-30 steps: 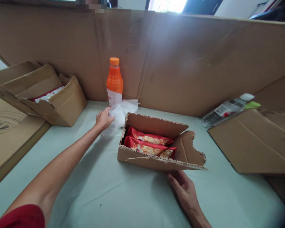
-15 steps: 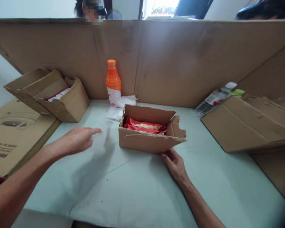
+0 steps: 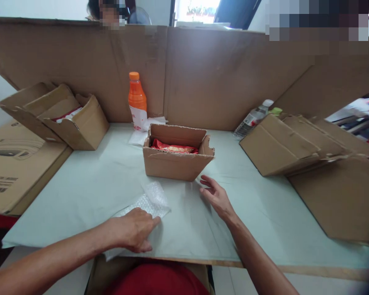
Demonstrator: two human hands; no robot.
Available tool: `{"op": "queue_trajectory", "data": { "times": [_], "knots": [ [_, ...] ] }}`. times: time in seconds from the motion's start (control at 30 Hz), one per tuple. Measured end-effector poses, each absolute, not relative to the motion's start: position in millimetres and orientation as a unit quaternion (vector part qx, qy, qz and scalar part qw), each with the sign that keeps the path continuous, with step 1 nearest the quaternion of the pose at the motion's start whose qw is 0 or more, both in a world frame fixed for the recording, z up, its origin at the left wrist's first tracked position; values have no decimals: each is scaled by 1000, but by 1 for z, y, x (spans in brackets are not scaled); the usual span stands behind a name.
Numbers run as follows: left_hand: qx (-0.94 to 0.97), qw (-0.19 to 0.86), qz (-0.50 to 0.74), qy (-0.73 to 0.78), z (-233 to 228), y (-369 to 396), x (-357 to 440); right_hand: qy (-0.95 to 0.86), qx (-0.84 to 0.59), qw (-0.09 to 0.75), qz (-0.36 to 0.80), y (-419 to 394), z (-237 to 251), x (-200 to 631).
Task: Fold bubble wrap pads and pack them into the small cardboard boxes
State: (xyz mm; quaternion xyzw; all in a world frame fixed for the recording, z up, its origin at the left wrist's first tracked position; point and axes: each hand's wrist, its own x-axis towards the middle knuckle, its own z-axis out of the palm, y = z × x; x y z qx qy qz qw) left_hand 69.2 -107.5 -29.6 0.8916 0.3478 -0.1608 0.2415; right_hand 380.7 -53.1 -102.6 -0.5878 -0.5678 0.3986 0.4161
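Cardboard box (image 3: 170, 166), progress: red pkt (image 3: 174, 148) already inside; box standing, top open. Looks partway along, imo.
Outside box: front bubble wrap (image 3: 152, 200) and back plastic wrap (image 3: 138, 138), neither one in. Top not closed over.
Box spot: upright near mid of table (image 3: 76, 196), beyond both hands; long wall faces viewer.
Box look: plain brown, rim torn & ragged, R end wall notched and flaring outward.
Pkt look: glossy red w/ pale print, mostly below rim; front wall hides the rest, so can't tell if >1.
Front wrap: clear, bubbly, crumpled, lying btwn box and near edge of table, partly hidden by left hand (image 3: 137, 229).
Back wrap: whitish, behind box's L side, near foot of orange bottle (image 3: 137, 102).
Left hand: over near side of front wrap, thumb apart, other fingers partly curled; can't tell if they grip it.
Right hand (image 3: 218, 199): just beside box's lower R corner, fingers loosely spread, thumb apart, nothing held; contact w/ box unclear.
Far R: clear bottle (image 3: 253, 119), tilted, by cardboard pieces (image 3: 279, 143).
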Motion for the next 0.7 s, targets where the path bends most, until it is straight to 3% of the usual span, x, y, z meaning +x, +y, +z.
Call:
{"op": "queue_trajectory", "data": {
  "times": [0.3, 0.47, 0.7],
  "knots": [
    [790, 372, 25, 486, -16, -97, 20, -664, -554, 369, 339, -94, -99, 370],
    [697, 314, 242, 598, -31, -78, 7, -636, -591, 371, 330, -73, -99, 361],
    [622, 374, 405, 557, -62, -24, 39, -607, -639, 377, 283, -29, -97, 354]
  ]
}}
